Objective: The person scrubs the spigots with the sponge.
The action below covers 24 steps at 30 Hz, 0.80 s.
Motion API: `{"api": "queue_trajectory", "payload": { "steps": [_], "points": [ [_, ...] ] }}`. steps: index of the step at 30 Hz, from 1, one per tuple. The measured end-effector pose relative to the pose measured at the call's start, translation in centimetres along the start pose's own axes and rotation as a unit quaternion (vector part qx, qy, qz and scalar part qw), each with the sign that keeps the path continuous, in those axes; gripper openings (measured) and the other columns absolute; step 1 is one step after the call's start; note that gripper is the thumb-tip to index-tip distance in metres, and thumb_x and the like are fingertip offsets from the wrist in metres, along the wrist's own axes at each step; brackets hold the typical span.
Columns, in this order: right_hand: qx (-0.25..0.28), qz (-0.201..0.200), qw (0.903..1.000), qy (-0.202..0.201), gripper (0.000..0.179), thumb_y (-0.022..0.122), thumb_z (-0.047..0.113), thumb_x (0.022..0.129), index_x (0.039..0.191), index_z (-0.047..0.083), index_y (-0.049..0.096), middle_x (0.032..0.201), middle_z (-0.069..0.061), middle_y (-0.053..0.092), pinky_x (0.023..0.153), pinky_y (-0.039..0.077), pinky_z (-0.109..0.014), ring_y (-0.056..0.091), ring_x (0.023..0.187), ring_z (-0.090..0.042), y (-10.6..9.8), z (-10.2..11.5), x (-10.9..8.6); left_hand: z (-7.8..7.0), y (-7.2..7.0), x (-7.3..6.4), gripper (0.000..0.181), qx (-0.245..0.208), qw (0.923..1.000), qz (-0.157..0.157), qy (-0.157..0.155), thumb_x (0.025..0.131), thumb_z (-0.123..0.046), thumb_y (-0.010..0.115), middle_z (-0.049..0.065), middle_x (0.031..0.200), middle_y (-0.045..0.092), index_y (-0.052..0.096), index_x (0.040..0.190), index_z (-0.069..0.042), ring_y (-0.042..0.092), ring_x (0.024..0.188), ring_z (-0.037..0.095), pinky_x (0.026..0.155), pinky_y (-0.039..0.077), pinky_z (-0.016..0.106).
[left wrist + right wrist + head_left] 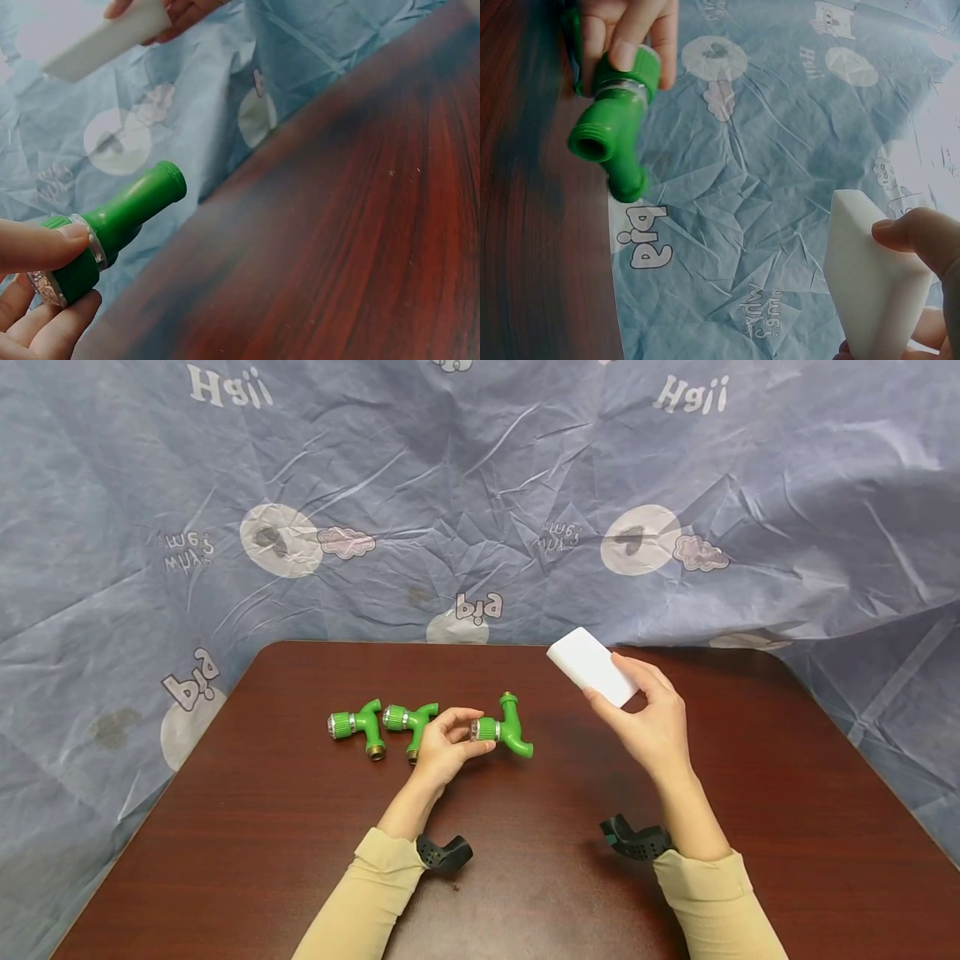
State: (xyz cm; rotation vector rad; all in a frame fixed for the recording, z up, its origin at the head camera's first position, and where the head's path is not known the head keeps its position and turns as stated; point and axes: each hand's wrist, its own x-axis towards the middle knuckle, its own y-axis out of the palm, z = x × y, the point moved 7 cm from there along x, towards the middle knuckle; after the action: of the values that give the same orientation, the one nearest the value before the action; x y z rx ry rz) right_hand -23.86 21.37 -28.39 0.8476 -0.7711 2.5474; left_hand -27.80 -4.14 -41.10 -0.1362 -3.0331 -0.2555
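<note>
My left hand point(446, 745) pinches a green plastic faucet point(513, 731) by its ribbed knob, thumb on one side and fingers on the other. In the left wrist view the faucet point(139, 202) points away from the hand, its clear-capped knob end between the fingers. My right hand point(651, 717) grips a white rectangular sponge block point(591, 665) by its lower end, raised above the far right part of the table. The right wrist view shows the thumb on one face of the block point(870, 277). Block and faucet are apart.
Two more green faucets, one point(362, 727) at the left and another point(411, 720) beside the left hand, lie on the dark reddish wooden table point(570, 877). A blue-grey printed cloth point(480, 485) hangs behind the table's far edge. Both wrists wear black camera mounts point(636, 840).
</note>
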Motion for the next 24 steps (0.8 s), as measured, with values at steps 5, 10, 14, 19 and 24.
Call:
{"api": "queue_trajectory", "payload": {
  "steps": [5,10,14,19,24],
  "points": [
    [-0.003,0.001,1.0,0.006,0.048,0.081,0.009,0.07,0.116,0.005,0.067,0.113,-0.008,0.063,0.073,0.04,-0.016,0.055,0.097,-0.017,0.0,-0.1,0.0,1.1,-0.2,0.2,0.051,0.019,0.9996,0.0,-0.021,0.066,0.016,0.075,0.018,0.112,0.06,0.058,0.114,0.009,0.062,0.091,0.022,0.067,0.052,0.021],
    [-0.003,0.003,0.9999,0.009,0.047,0.081,0.01,0.071,0.116,0.005,0.067,0.113,-0.008,0.063,0.074,0.038,-0.013,0.055,0.098,-0.017,0.0,-0.1,0.0,1.7,-0.5,0.3,0.049,0.042,0.9989,0.001,-0.023,0.069,0.015,0.073,0.023,0.118,0.056,0.058,0.115,0.009,0.061,0.097,0.028,0.067,0.051,0.019],
    [-0.003,0.005,0.9999,0.011,0.047,0.081,0.011,0.071,0.116,0.006,0.067,0.113,-0.007,0.064,0.074,0.038,-0.013,0.055,0.097,-0.017,0.0,0.0,0.0,1.9,-0.6,0.3,0.05,0.051,0.9986,-0.003,-0.013,0.074,0.014,0.07,0.022,0.125,0.054,0.056,0.121,0.007,0.059,0.103,0.026,0.071,0.051,0.019],
    [-0.002,0.005,0.9999,0.009,0.047,0.081,0.01,0.071,0.116,0.005,0.067,0.113,-0.008,0.063,0.073,0.038,-0.013,0.055,0.097,-0.017,0.0,0.0,0.0,1.7,-0.8,0.2,0.048,0.084,0.9962,-0.012,0.018,0.076,0.013,0.068,0.023,0.125,0.056,0.057,0.122,0.008,0.056,0.113,0.029,0.09,0.049,0.035],
    [-0.006,0.005,0.9999,0.008,0.047,0.081,0.011,0.071,0.116,0.005,0.067,0.112,-0.008,0.063,0.073,0.038,-0.013,0.055,0.098,-0.018,-0.1,-0.1,0.0,1.4,-1.0,0.2,0.049,0.109,0.9932,-0.019,0.035,0.077,0.01,0.068,0.026,0.126,0.054,0.054,0.124,0.01,0.05,0.12,0.033,0.098,0.042,0.041]
  ]
}}
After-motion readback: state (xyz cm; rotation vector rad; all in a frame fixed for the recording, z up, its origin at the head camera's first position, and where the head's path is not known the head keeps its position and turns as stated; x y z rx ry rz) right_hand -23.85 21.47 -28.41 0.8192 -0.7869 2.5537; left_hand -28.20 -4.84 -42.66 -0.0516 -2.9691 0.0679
